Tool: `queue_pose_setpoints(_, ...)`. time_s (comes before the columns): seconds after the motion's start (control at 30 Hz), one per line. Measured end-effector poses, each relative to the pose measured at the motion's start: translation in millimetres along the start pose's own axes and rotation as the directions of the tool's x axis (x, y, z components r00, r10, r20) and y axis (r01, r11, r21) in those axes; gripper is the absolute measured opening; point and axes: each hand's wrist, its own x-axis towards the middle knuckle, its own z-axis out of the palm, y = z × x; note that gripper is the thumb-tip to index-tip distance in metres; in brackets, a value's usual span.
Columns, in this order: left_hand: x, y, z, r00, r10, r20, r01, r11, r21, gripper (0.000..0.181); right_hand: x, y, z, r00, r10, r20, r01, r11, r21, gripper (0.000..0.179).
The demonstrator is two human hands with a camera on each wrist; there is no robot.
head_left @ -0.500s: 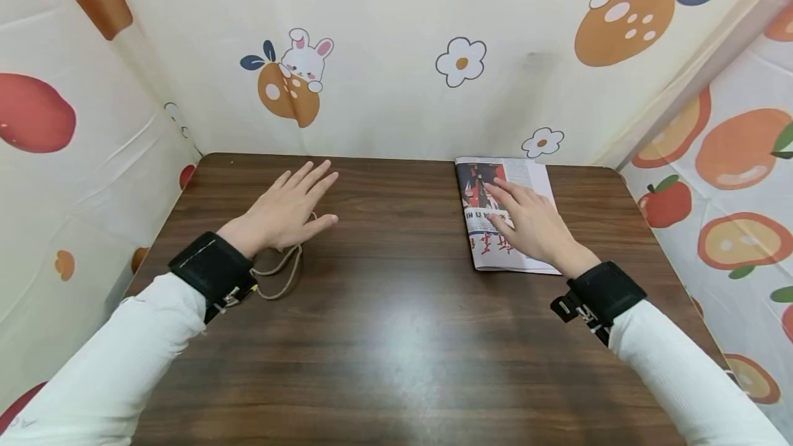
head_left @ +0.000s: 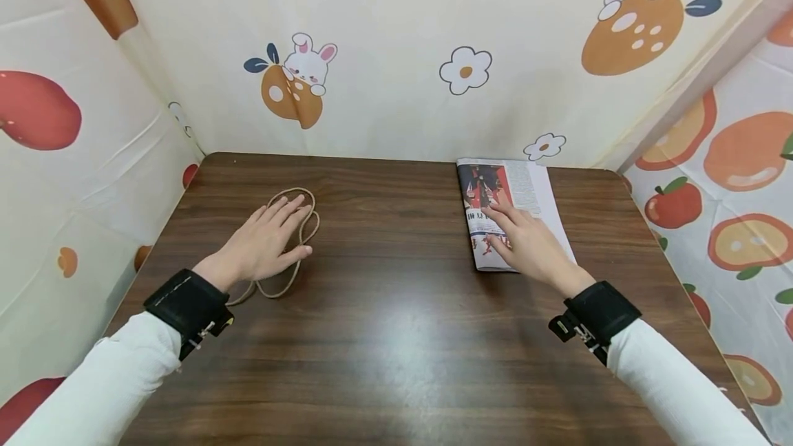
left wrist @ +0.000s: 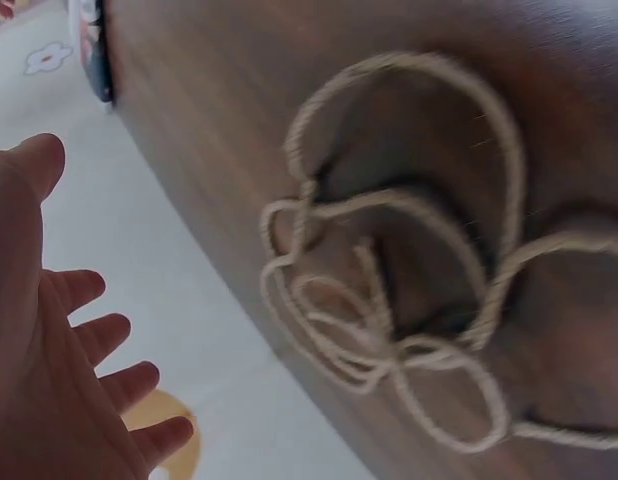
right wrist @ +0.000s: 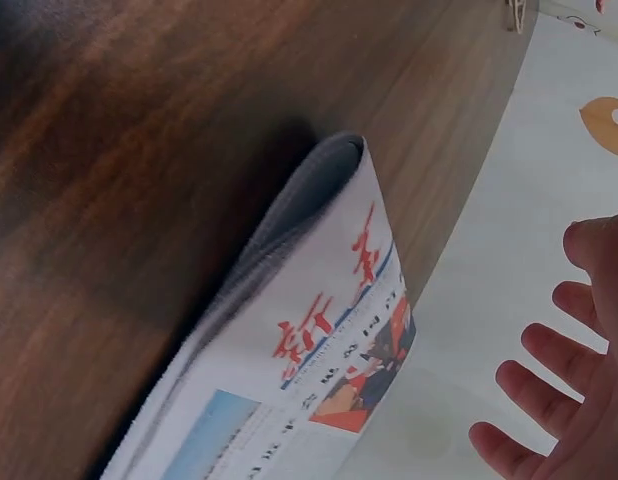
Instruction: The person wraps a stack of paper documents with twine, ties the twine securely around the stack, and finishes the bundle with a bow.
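A beige rope [head_left: 314, 224] lies in loose loops on the left part of the table. My left hand [head_left: 263, 243] is over it, fingers spread and straight, holding nothing. In the left wrist view the rope [left wrist: 419, 205] shows its loops and a bunched, knotted part, apart from the fingers [left wrist: 104, 335]. A folded newspaper [head_left: 535, 188] with red characters and a photo lies at the back right. Above it hovers my right hand [head_left: 535, 246], fingers extended and holding nothing. The right wrist view shows the newspaper's folded edge [right wrist: 319, 180] beside the wood.
The dark wooden table [head_left: 384, 315] reaches back to a pale wall curtain [head_left: 384, 88] printed with rabbits and flowers. Fruit-patterned sheets [head_left: 749, 239] hang along both sides. Each wrist wears a black strap [head_left: 188, 308] with a small device.
My left hand has moved left and toward me, so more of the rope shows. The right hand has shifted slightly lower over the newspaper. The head view has tilted a little.
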Motion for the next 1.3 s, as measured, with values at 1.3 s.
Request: queue_pose_setpoints(1.3,-26.6,-7.1,81.1,0.998,-0.045,0.038,0.047,0.997,-0.063,0.066,-31.4,-16,31,0.998,-0.058,0.036,0.056,0.997,0.054,0.047)
